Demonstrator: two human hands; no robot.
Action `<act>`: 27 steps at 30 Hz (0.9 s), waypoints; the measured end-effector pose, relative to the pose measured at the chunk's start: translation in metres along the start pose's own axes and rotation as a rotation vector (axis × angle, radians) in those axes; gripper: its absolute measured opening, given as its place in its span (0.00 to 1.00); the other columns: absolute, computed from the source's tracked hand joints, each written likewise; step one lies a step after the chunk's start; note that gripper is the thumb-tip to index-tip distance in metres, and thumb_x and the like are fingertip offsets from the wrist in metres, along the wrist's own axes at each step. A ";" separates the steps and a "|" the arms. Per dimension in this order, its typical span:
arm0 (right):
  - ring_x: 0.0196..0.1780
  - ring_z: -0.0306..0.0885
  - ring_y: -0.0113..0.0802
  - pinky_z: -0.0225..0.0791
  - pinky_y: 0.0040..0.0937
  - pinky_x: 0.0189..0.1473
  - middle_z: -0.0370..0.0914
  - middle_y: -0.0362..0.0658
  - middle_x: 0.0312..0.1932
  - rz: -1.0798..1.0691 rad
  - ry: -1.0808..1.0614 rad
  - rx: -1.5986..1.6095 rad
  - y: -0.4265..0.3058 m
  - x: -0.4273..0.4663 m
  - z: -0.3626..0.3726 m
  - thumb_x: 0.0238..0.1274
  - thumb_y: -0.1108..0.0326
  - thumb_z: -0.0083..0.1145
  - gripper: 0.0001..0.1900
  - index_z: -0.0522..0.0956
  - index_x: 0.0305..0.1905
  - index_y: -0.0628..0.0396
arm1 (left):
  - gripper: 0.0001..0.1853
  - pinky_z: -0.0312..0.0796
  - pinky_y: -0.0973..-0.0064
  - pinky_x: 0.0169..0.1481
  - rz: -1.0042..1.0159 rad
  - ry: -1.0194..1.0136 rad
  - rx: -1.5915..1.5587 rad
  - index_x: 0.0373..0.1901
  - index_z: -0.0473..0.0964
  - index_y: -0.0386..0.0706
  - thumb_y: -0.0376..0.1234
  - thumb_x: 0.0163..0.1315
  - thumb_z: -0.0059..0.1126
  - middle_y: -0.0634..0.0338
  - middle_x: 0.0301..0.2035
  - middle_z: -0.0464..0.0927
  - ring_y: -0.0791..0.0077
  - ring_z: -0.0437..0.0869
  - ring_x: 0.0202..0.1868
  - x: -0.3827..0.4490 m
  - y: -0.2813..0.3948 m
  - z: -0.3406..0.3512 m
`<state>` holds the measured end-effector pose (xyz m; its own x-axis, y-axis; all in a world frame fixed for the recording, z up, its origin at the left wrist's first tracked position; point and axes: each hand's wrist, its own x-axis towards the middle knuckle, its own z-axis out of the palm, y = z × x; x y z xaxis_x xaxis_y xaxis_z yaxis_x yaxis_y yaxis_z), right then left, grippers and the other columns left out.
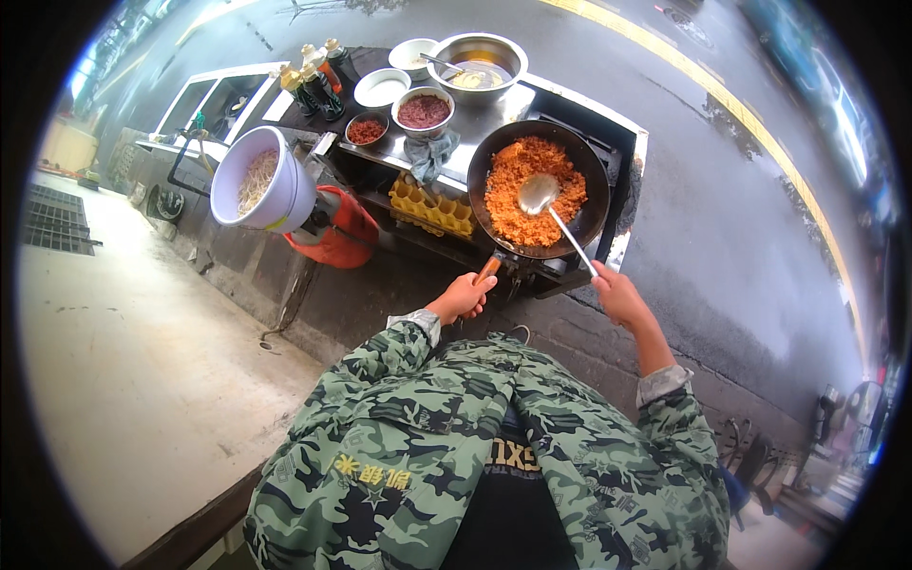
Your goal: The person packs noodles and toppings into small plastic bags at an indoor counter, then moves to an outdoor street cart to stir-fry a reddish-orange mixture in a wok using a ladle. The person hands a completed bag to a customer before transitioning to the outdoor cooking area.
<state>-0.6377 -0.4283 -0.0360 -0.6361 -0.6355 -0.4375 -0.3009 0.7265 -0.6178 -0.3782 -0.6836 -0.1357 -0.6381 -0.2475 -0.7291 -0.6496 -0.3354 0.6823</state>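
Observation:
My left hand (464,296) is wrapped around the wooden handle (489,267) of a dark wok (600,178). The wok sits over the stove at the right end of a metal cooking cart. Orange-red fried rice (524,157) covers much of its bottom. My right hand (618,296) grips the long metal shaft of a ladle (539,194). The ladle's round bowl rests on the rice near the wok's middle, and any rice beneath it is hidden.
Left of the wok stand a bowl of dark red paste (425,112), a smaller bowl of red food (366,131), a steel basin (479,71) and several bottles (313,85). A crumpled cloth (429,153) hangs above yellow egg trays (431,206). A white bucket (292,196) contains bean sprouts (258,182).

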 end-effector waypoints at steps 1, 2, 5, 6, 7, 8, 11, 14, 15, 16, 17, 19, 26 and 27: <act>0.58 0.85 0.59 0.78 0.47 0.57 0.86 0.61 0.56 0.052 -0.030 0.011 -0.009 -0.003 -0.003 0.79 0.59 0.55 0.24 0.76 0.74 0.48 | 0.21 0.71 0.77 0.24 -0.005 -0.003 -0.010 0.46 0.72 0.44 0.53 0.80 0.57 0.65 0.28 0.76 0.80 0.77 0.23 -0.002 -0.003 0.000; 0.57 0.85 0.61 0.78 0.50 0.56 0.86 0.61 0.55 -0.024 0.026 -0.063 0.006 0.004 0.003 0.79 0.59 0.55 0.24 0.76 0.74 0.48 | 0.21 0.71 0.77 0.24 -0.009 -0.012 -0.008 0.46 0.72 0.44 0.53 0.80 0.57 0.66 0.28 0.76 0.80 0.77 0.23 -0.003 0.000 0.001; 0.53 0.85 0.63 0.78 0.56 0.54 0.87 0.59 0.52 -0.083 0.154 -0.260 0.007 0.017 0.009 0.79 0.58 0.56 0.24 0.76 0.74 0.47 | 0.20 0.71 0.78 0.24 -0.007 -0.018 -0.016 0.46 0.72 0.45 0.52 0.80 0.57 0.66 0.28 0.76 0.81 0.77 0.23 -0.005 0.002 0.000; 0.52 0.85 0.64 0.77 0.57 0.53 0.88 0.58 0.51 -0.069 0.188 -0.320 -0.001 0.014 0.009 0.79 0.58 0.56 0.24 0.76 0.74 0.46 | 0.20 0.71 0.78 0.24 0.000 -0.023 -0.019 0.46 0.72 0.45 0.52 0.80 0.56 0.66 0.28 0.76 0.81 0.77 0.23 -0.005 -0.002 -0.001; 0.51 0.85 0.63 0.77 0.58 0.52 0.88 0.58 0.49 -0.085 0.206 -0.343 -0.005 0.010 0.004 0.78 0.58 0.56 0.24 0.75 0.74 0.46 | 0.20 0.71 0.78 0.24 0.014 -0.028 -0.022 0.46 0.72 0.45 0.52 0.80 0.56 0.66 0.28 0.76 0.81 0.77 0.23 -0.002 0.000 -0.002; 0.50 0.86 0.63 0.77 0.58 0.51 0.88 0.57 0.48 -0.103 0.221 -0.367 -0.008 0.003 0.000 0.78 0.58 0.56 0.24 0.75 0.74 0.45 | 0.19 0.71 0.78 0.24 0.013 -0.033 -0.026 0.45 0.72 0.45 0.52 0.80 0.56 0.66 0.28 0.76 0.81 0.77 0.23 -0.003 0.003 -0.002; 0.51 0.84 0.61 0.76 0.55 0.53 0.86 0.57 0.47 -0.174 0.196 -0.366 -0.027 -0.042 -0.022 0.74 0.61 0.59 0.25 0.76 0.73 0.47 | 0.19 0.71 0.78 0.25 0.018 -0.044 -0.054 0.45 0.73 0.45 0.52 0.81 0.56 0.66 0.28 0.75 0.81 0.76 0.24 -0.008 0.007 0.000; 0.50 0.84 0.61 0.76 0.57 0.51 0.84 0.56 0.45 -0.230 0.096 -0.405 -0.030 -0.085 -0.041 0.72 0.62 0.60 0.26 0.76 0.73 0.45 | 0.19 0.71 0.77 0.26 0.033 -0.058 -0.080 0.45 0.73 0.45 0.51 0.81 0.55 0.66 0.28 0.75 0.81 0.76 0.24 -0.012 0.016 0.006; 0.51 0.83 0.61 0.76 0.57 0.51 0.83 0.56 0.45 -0.224 0.031 -0.422 -0.027 -0.090 -0.042 0.72 0.62 0.60 0.26 0.76 0.73 0.45 | 0.19 0.71 0.77 0.26 0.026 -0.054 -0.073 0.45 0.73 0.45 0.51 0.81 0.55 0.66 0.28 0.74 0.81 0.76 0.24 -0.015 0.020 0.007; 0.51 0.83 0.60 0.76 0.57 0.52 0.82 0.57 0.45 -0.212 -0.029 -0.435 -0.025 -0.096 -0.042 0.72 0.62 0.61 0.27 0.76 0.73 0.45 | 0.18 0.71 0.77 0.26 0.019 -0.056 -0.058 0.45 0.72 0.45 0.51 0.81 0.55 0.66 0.28 0.74 0.81 0.75 0.24 -0.018 0.024 0.009; 0.51 0.83 0.61 0.76 0.57 0.52 0.82 0.56 0.45 -0.208 0.009 -0.435 -0.022 -0.089 -0.034 0.72 0.63 0.61 0.27 0.75 0.74 0.45 | 0.18 0.71 0.77 0.26 0.018 -0.056 -0.044 0.45 0.72 0.45 0.51 0.81 0.55 0.66 0.28 0.74 0.81 0.75 0.24 -0.018 0.028 0.010; 0.50 0.83 0.61 0.77 0.57 0.51 0.82 0.56 0.45 -0.205 0.080 -0.440 -0.011 -0.057 0.001 0.72 0.63 0.61 0.27 0.75 0.74 0.44 | 0.18 0.70 0.78 0.25 0.020 -0.038 -0.045 0.44 0.72 0.45 0.51 0.81 0.54 0.67 0.27 0.74 0.81 0.75 0.23 -0.013 0.019 0.009; 0.47 0.84 0.63 0.78 0.59 0.49 0.82 0.57 0.46 -0.203 0.264 -0.374 -0.015 0.011 0.034 0.76 0.61 0.58 0.25 0.73 0.75 0.45 | 0.18 0.67 0.79 0.23 -0.010 -0.029 -0.031 0.43 0.71 0.46 0.51 0.81 0.54 0.67 0.27 0.73 0.82 0.73 0.22 -0.022 0.023 0.011; 0.47 0.84 0.63 0.78 0.59 0.49 0.81 0.57 0.46 -0.197 0.264 -0.396 -0.013 0.009 0.036 0.76 0.62 0.58 0.26 0.73 0.75 0.44 | 0.18 0.68 0.78 0.23 0.002 -0.036 -0.042 0.43 0.71 0.46 0.51 0.81 0.54 0.67 0.27 0.73 0.82 0.73 0.22 -0.022 0.022 0.011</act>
<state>-0.6138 -0.4534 -0.0553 -0.6827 -0.7197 -0.1260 -0.6466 0.6754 -0.3546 -0.3833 -0.6753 -0.1043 -0.6542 -0.2156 -0.7249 -0.6307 -0.3734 0.6803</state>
